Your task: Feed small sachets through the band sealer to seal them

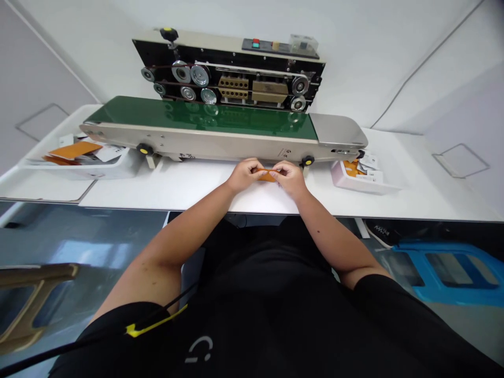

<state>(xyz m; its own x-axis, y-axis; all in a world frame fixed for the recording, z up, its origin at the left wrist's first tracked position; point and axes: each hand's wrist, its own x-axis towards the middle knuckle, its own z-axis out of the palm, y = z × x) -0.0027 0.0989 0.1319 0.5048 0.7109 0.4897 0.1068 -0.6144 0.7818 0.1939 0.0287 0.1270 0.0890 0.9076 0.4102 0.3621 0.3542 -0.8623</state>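
Note:
Between my two hands is a small orange packet (267, 177), held just above the white table in front of the sealing machine's conveyor. My left hand (243, 176) pinches its left end with thumb and fingers. At the other end, my right hand (290, 177) grips it the same way. The fingers cover much of the packet, so its print and opening cannot be made out. Behind the hands runs the green conveyor belt (205, 118) of the band sealer (232, 73), whose rollers and brass blocks are exposed.
On the left, a white bin (110, 172) holds orange and white packets. A smaller bin (360, 185) at the right holds similar ones. Black knobs (307, 160) stick out below the conveyor. A blue stool (452, 273) and a tan stool (35, 299) stand on the floor.

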